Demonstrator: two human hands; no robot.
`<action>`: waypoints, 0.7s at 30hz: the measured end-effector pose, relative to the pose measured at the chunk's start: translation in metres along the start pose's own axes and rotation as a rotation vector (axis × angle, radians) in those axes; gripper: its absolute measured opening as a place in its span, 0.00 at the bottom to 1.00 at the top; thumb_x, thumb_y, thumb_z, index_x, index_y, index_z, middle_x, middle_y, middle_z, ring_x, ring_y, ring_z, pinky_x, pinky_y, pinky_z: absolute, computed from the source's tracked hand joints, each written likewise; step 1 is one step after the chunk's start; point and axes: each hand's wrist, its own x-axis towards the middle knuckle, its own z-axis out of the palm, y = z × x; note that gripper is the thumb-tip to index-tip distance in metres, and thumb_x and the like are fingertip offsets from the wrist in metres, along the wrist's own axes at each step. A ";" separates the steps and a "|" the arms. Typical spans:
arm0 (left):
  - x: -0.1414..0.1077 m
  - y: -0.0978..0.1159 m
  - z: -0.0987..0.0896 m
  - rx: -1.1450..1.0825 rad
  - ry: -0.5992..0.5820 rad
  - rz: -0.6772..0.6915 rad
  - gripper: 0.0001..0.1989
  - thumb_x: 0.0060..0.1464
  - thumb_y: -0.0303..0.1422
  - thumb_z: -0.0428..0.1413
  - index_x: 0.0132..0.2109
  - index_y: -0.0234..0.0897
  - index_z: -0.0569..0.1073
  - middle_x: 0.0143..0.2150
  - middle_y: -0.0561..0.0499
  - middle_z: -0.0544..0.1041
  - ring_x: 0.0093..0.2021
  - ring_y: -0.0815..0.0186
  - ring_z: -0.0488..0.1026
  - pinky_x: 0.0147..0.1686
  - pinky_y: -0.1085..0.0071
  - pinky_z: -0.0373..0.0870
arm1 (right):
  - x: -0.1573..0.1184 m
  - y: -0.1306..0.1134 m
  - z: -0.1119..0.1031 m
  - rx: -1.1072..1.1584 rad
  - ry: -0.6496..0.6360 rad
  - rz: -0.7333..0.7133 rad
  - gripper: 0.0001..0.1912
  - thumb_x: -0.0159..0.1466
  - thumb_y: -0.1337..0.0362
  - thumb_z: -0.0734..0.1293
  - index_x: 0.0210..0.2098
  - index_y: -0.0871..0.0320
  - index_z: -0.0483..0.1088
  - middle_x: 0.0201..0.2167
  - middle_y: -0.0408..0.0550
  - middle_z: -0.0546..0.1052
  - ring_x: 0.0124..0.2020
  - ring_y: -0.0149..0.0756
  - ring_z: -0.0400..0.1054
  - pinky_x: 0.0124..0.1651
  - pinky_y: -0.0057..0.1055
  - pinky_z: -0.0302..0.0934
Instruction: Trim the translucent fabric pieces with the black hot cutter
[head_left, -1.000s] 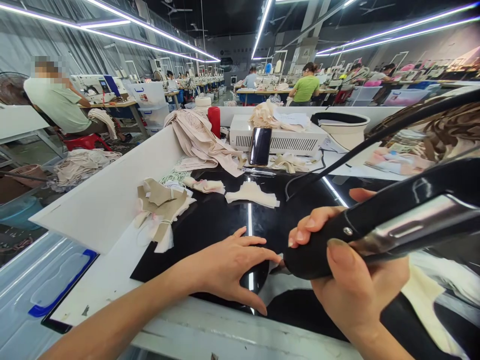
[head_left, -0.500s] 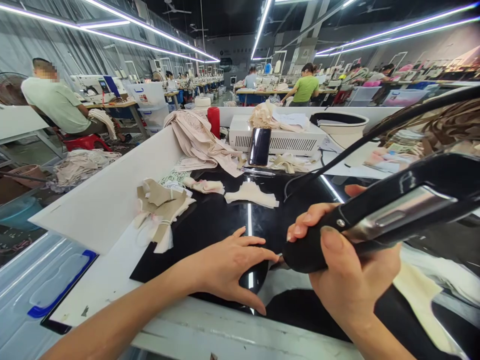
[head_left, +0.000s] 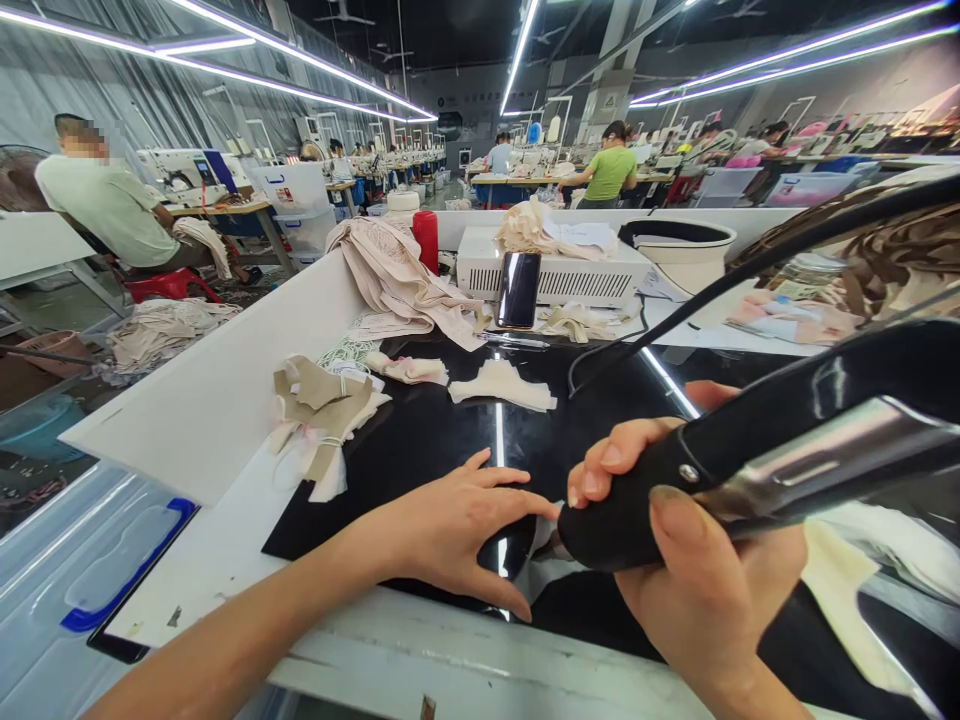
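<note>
My left hand lies with fingers spread over the glossy black work surface, its index fingertip at a thin translucent piece. Wrapped round the black grip of a handheld tool with a metal lever is my right hand. The tool's tip points down-left at the translucent piece, close to my left fingertips; the tip itself is partly hidden. Beyond my hands lies a cream fabric piece. Bundled beige and white fabric pieces rest to the left, and a pale yellow piece is at the right.
A phone leans on a white vented box at the back. A black cable arcs over the right side. Beige cloth and a red spool stand back left. Other people sit at distant sewing tables.
The tool in my right hand has shifted slightly down and left at its tip, and its body sits lower. My left hand has barely moved. The view has shifted slightly.
</note>
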 end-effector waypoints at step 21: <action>-0.008 -0.002 -0.018 0.230 0.025 0.093 0.04 0.64 0.36 0.65 0.45 0.46 0.81 0.71 0.50 0.71 0.74 0.48 0.61 0.75 0.40 0.45 | 0.025 -0.019 -0.018 -0.034 0.141 -0.024 0.26 0.58 0.56 0.82 0.53 0.47 0.74 0.31 0.39 0.78 0.26 0.35 0.71 0.26 0.32 0.72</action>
